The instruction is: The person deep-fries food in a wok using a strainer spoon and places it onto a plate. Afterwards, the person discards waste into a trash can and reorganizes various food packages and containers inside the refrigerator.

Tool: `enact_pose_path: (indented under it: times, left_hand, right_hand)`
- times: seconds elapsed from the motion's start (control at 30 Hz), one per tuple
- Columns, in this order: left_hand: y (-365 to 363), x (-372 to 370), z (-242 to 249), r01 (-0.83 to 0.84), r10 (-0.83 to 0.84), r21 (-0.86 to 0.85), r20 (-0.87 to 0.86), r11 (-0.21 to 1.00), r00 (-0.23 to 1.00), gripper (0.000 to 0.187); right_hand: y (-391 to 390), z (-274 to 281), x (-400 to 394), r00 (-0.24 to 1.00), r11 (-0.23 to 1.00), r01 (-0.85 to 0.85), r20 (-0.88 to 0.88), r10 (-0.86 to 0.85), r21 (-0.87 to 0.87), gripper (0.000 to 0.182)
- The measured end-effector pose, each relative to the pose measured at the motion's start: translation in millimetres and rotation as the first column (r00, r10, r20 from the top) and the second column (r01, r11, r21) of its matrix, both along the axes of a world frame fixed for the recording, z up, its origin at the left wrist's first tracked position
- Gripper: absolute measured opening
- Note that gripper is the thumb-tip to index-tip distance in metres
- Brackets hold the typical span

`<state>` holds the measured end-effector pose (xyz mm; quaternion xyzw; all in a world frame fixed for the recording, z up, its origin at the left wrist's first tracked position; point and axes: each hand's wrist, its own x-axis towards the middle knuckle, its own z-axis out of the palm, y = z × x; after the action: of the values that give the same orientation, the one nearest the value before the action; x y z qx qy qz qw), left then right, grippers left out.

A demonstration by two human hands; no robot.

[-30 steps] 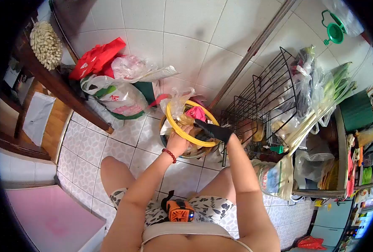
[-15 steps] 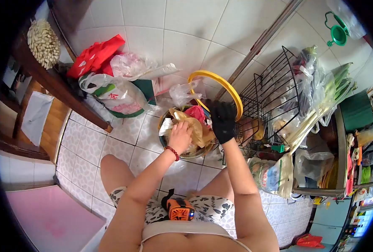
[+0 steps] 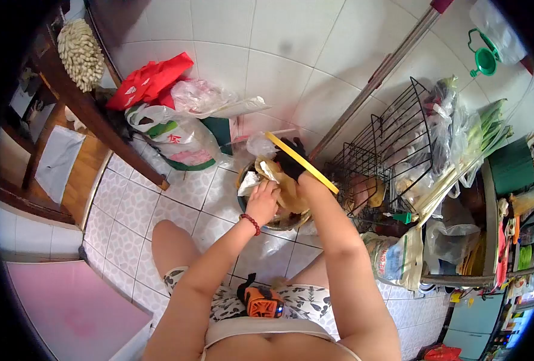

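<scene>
A round bin [image 3: 284,226] stands on the tiled floor, heaped with brown paper [image 3: 288,191] and white scraps. My left hand [image 3: 261,201], bare with a red bead bracelet [image 3: 251,223] on the wrist, lies on the rubbish at the bin's near left, fingers spread. My right hand [image 3: 291,159], in a black glove, reaches down at the far side of the bin; its fingers are hidden. A yellow ring [image 3: 306,165] appears edge-on across my right wrist, above the bin. A clear plastic bag [image 3: 260,145] lies beside the glove.
Red [image 3: 149,79] and white plastic bags [image 3: 180,138] stand against the tiled wall at the left. A metal pole [image 3: 375,78] leans behind the bin. To the right is a black wire rack [image 3: 393,144] with bagged vegetables. A wooden leg [image 3: 131,150] juts in from the left.
My right hand has moved down and left into the far side of the bin. The yellow ring has tilted from upright and open to edge-on across my wrist. The view has shifted slightly.
</scene>
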<state>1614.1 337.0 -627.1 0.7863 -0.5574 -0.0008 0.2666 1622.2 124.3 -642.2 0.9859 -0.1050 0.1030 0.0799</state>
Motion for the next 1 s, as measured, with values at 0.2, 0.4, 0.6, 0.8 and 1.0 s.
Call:
enact_pose_path:
  times: [0.2,0.4,0.6,0.8,1.0]
  left_hand:
    - [5.1,0.2,-8.2,0.033,-0.034,-0.014,-0.052,0.999,0.998,0.037]
    - [47.7,4.0,-39.6,-0.512,0.282,-0.227,-0.621,0.828,0.732,0.041]
    - [67.1,24.6,-145.1,-0.415,0.239,0.291,-0.955,0.862,-0.173,0.031]
    - [70.2,18.1,-119.9,-0.309,0.15,0.248,-0.939,0.918,-0.309,0.029]
    - [123.3,-24.8,-113.0,-0.401,0.086,0.27,-0.903,0.876,-0.42,0.035]
  right_hand:
    - [20.7,-3.3,-52.0,0.997,0.95,-0.059,-0.036,0.073,0.306,0.062]
    - [35.5,-27.9,-94.7,0.997,0.896,-0.046,-0.036,0.069,0.441,0.066]
    - [32.3,-32.2,-95.6,0.999,0.878,-0.02,-0.017,0.033,0.479,0.07]
    - [30.7,-29.3,-88.6,1.0,0.865,0.022,-0.005,-0.023,0.501,0.075]
    - [63.6,-25.2,-91.8,0.998,0.854,-0.022,0.056,-0.008,0.52,0.08]
